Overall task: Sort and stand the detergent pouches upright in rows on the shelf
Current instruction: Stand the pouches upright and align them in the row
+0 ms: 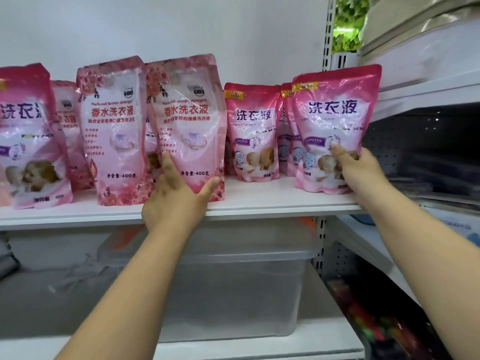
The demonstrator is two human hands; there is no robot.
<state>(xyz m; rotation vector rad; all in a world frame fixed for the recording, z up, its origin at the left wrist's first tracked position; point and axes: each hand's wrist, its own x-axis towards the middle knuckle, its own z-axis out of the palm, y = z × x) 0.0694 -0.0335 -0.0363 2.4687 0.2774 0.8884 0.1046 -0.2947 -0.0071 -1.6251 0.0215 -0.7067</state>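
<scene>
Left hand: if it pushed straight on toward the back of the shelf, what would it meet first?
The left hand already grips the pale pink perfumed pouch at its base. Pushed on, that pouch would probably meet another pouch partly visible behind it, before the white back wall; depth is unclear.

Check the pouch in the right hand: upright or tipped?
Upright, roughly. The dark pink pouch stands base-down on the shelf, top edge up, with the right hand steadying its lower right side.

A shop: slotted retail shelf [259, 201] stocked with identical detergent pouches [255, 131]
</scene>
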